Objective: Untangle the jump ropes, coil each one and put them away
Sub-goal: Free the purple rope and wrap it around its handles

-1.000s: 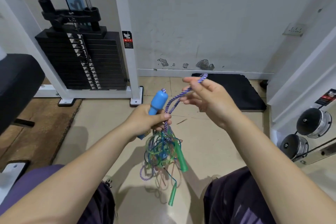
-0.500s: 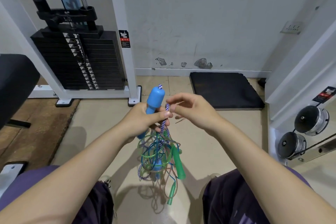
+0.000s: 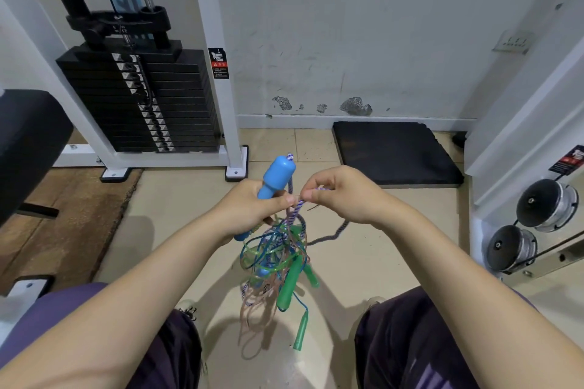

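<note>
My left hand (image 3: 252, 208) grips a blue jump-rope handle (image 3: 276, 176), which points up and away from me. My right hand (image 3: 343, 194) pinches the purple-and-white braided rope (image 3: 295, 211) right beside the left thumb. Below both hands hangs a tangle of ropes (image 3: 273, 259): green, blue, pinkish and braided strands knotted together. Green handles (image 3: 289, 283) dangle inside the tangle, and a thinner green handle (image 3: 301, 331) hangs lowest, above the tiled floor between my knees.
A weight-stack machine (image 3: 139, 101) with a white frame stands at the back left. A black mat (image 3: 392, 151) lies by the wall. Chrome dumbbell ends (image 3: 543, 205) sit on a rack at the right. A black padded bench (image 3: 28, 142) is at the left.
My right hand came down from its raised position, sliding along the braided rope to pinch it next to the left thumb. The left hand kept hold of the blue handle.
</note>
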`<state>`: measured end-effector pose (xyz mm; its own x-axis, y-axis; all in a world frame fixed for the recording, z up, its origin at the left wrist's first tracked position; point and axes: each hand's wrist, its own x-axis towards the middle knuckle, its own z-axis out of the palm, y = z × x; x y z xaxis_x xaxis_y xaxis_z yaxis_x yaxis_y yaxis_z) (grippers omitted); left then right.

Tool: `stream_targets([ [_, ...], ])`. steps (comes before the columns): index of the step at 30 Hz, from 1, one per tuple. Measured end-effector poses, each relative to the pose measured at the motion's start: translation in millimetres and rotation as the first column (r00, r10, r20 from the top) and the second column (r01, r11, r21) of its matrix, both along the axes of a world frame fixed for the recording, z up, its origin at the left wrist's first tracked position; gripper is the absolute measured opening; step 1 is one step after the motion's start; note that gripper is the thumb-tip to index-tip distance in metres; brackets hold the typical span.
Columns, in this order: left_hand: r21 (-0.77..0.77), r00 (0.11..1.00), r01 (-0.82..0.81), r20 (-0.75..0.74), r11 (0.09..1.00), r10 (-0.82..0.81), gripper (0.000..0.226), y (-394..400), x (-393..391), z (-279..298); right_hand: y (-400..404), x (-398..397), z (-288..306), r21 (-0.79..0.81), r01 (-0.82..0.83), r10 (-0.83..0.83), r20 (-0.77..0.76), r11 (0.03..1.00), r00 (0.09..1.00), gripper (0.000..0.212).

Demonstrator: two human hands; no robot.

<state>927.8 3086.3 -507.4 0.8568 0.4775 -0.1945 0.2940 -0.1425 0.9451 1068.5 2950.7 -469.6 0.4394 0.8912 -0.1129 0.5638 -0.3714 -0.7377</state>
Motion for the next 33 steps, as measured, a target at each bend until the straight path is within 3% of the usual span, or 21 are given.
stream_targets([
  [3,-0.02,0.983,-0.184,-0.003,0.983,0.184,0.021,3,1,0,-3,6,-3,-0.011,0.096,-0.096,-0.076,0.995,0.992,0.015],
  [5,-0.067,0.97,-0.242,-0.013,0.968,0.242,0.019,7,0,2,-3,6,-4,0.058,0.13,-0.108,-0.28,0.99,0.954,0.018],
  [10,-0.011,0.994,-0.085,-0.077,0.996,0.084,0.041,-5,-2,-1,-2,0,-1,0.264,0.182,0.063,-0.711,0.947,0.7,0.017],
  [12,0.027,0.997,-0.067,-0.04,0.997,0.068,0.044,-10,1,-6,-2,-1,0,0.321,0.188,0.15,-0.785,0.928,0.602,0.015],
  [14,-0.03,0.993,-0.111,0.025,0.993,0.111,0.03,-12,4,-6,-1,-2,2,0.365,0.186,0.204,-0.798,0.912,0.568,0.016],
  [17,-0.136,0.981,-0.18,0.046,0.974,0.188,0.023,-6,5,-2,-1,6,6,0.385,0.23,0.171,-0.767,0.894,0.619,0.019],
  [20,-0.154,0.954,-0.279,0.067,0.948,0.292,0.016,9,1,5,-7,28,8,0.352,0.332,0.017,-0.708,0.875,0.706,0.024],
  [25,-0.261,0.882,-0.396,0.157,0.88,0.444,0.011,28,-4,17,-16,45,5,0.272,0.394,-0.145,-0.633,0.878,0.761,0.014],
  [29,-0.22,0.909,-0.344,0.166,0.913,0.383,0.012,32,-8,19,-17,42,6,0.212,0.347,-0.19,-0.532,0.914,0.825,0.014],
  [33,-0.158,0.948,-0.269,0.129,0.95,0.29,0.019,28,-10,18,-17,34,10,0.121,0.224,-0.13,-0.523,0.967,0.843,0.008],
])
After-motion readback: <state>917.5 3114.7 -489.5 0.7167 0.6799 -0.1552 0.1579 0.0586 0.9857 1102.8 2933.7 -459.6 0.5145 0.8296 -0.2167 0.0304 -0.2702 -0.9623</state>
